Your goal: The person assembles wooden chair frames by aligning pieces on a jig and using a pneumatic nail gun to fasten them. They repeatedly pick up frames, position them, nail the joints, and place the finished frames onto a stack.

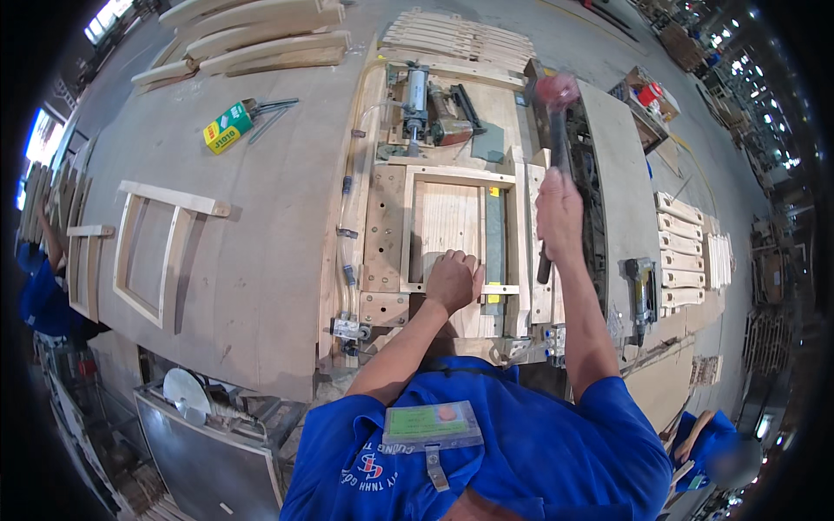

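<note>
A mallet (559,139) with a reddish head and dark handle is gripped in my right hand (560,215). Its head is raised and slightly blurred, up beyond the right side of a light wooden frame (407,217). That rectangular frame lies in a wooden jig (382,234) on the bench before me. My left hand (454,280) is closed over the frame's near rail, knuckles up, covering the rail's middle. Small yellow pieces (494,192) show along the frame's right side. Beyond the frame, an air cylinder (417,95) is mounted beside a nail gun (453,122).
Another wooden frame (169,252) lies on the left bench, near a green-yellow box (228,128). Curved wooden parts (261,43) are stacked at the far left, slats (456,36) straight ahead. An air tool (641,300) and shaped pieces (681,252) lie right. Co-workers (48,286) stand at both sides.
</note>
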Action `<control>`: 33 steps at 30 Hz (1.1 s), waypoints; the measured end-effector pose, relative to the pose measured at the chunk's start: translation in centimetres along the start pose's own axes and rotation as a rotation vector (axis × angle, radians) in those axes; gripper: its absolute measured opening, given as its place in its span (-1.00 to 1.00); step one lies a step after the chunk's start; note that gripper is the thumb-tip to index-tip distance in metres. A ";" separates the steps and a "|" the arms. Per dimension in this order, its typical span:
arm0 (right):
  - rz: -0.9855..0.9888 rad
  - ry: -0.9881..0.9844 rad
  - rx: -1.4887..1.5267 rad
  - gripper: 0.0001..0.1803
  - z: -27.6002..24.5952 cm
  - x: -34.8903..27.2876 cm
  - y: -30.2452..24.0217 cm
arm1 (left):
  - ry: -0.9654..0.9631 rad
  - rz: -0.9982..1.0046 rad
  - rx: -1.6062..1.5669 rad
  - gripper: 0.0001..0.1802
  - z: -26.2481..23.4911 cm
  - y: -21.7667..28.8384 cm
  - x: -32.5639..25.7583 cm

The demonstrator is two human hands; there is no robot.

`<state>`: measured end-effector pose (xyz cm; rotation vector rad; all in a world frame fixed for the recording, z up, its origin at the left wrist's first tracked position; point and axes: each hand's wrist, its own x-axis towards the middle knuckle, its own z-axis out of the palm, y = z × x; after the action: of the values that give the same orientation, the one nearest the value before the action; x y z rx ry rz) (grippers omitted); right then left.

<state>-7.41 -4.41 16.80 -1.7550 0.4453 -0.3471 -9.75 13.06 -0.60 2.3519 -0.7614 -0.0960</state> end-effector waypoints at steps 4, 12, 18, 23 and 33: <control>-0.382 -0.008 0.023 -0.52 2.2 1.1 -2.5 | 0.148 0.072 -0.003 -0.74 0.4 0.1 -0.4; -0.295 -0.286 -0.501 -0.45 6.5 1.9 12.2 | -0.163 0.002 0.078 -0.61 0.3 1.8 -0.1; 0.125 -0.254 -0.029 -0.46 2.5 0.3 5.1 | -0.176 -0.099 0.076 -0.62 -0.5 1.0 0.3; -0.015 0.169 -0.726 -0.56 -5.7 0.0 9.2 | -0.087 -0.011 0.053 -0.66 -0.3 1.3 0.0; 0.045 0.268 -1.167 -0.69 -9.6 -1.0 15.0 | -0.017 0.061 0.048 -0.69 0.5 1.5 0.1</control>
<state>-14.35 -15.12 4.30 -2.8280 1.0087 -0.3055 -10.51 11.81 -0.05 2.3738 -0.8514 -0.0724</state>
